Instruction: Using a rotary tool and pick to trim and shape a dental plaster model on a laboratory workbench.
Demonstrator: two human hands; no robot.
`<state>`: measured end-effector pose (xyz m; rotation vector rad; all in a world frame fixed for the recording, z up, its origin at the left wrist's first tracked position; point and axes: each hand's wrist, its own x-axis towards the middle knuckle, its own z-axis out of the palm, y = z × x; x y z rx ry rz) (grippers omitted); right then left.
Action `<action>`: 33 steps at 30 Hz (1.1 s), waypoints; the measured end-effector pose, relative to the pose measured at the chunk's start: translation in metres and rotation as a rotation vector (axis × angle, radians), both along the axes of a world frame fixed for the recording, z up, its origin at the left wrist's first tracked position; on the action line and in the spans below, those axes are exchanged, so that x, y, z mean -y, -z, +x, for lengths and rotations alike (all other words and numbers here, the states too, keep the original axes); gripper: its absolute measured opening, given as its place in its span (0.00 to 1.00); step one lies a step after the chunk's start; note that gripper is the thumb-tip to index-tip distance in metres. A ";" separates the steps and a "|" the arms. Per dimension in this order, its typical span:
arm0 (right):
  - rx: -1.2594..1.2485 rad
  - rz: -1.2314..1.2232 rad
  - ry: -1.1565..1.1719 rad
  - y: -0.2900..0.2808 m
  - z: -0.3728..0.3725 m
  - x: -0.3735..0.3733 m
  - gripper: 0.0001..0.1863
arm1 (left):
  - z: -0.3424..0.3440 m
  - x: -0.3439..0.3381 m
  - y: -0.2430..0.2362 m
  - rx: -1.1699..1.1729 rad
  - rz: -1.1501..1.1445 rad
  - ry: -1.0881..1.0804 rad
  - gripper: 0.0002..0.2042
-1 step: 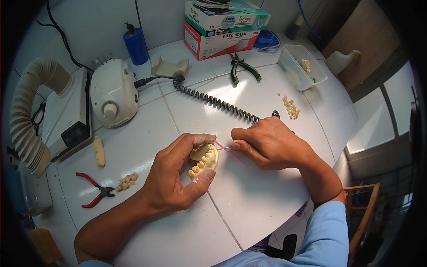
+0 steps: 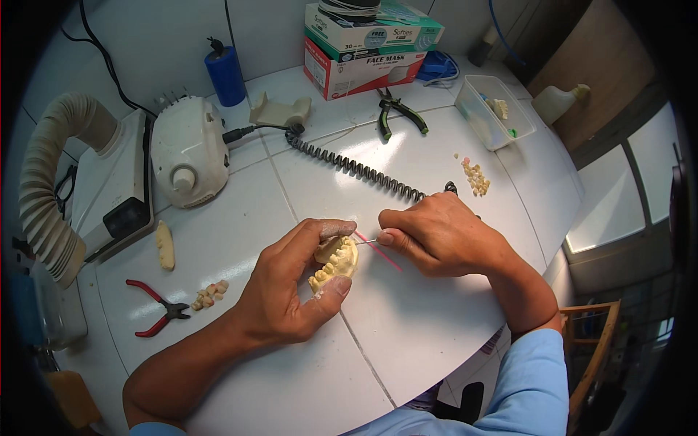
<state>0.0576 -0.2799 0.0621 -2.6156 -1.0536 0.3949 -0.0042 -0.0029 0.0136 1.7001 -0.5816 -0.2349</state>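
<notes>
A cream plaster dental cast (image 2: 345, 263) with a row of teeth is gripped in my left hand (image 2: 287, 283), fingers over its far side and thumb on its near edge. White dust coats those fingertips. My right hand (image 2: 447, 236) is closed round a rotary handpiece, mostly hidden by the fingers. Its thin metal bur (image 2: 368, 241) points left and reaches the cast's right edge; whether it touches I cannot tell. A coiled black cord (image 2: 356, 168) runs from the white micromotor unit (image 2: 187, 156) toward that hand. Just past the cast lies a thin pink stick (image 2: 385, 257).
Red-handled cutters (image 2: 163, 312) and a heap of small teeth (image 2: 209, 295) lie at left, near a ribbed suction hose (image 2: 62, 174). Farther back are black-green pliers (image 2: 398, 116), stacked boxes (image 2: 363, 73) and a clear tub (image 2: 483, 120). More loose teeth (image 2: 477, 179) lie at right.
</notes>
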 end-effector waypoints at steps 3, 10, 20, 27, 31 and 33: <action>-0.003 0.004 0.008 0.003 -0.004 0.002 0.21 | -0.005 0.002 -0.003 -0.011 0.024 0.027 0.28; -0.002 0.034 0.001 0.002 -0.002 0.003 0.21 | -0.001 0.004 0.007 0.133 0.002 0.036 0.28; -0.019 0.016 0.080 -0.001 0.001 0.005 0.20 | 0.000 0.007 0.007 0.344 0.148 -0.052 0.27; -0.038 0.006 0.101 0.003 0.003 0.003 0.20 | -0.004 0.007 0.004 0.300 0.207 -0.087 0.32; 0.005 0.046 0.109 0.004 0.004 0.001 0.21 | -0.006 0.010 0.007 0.291 0.191 -0.117 0.32; 0.010 0.038 0.133 0.005 0.002 -0.006 0.21 | -0.007 0.008 0.003 0.268 0.212 -0.113 0.31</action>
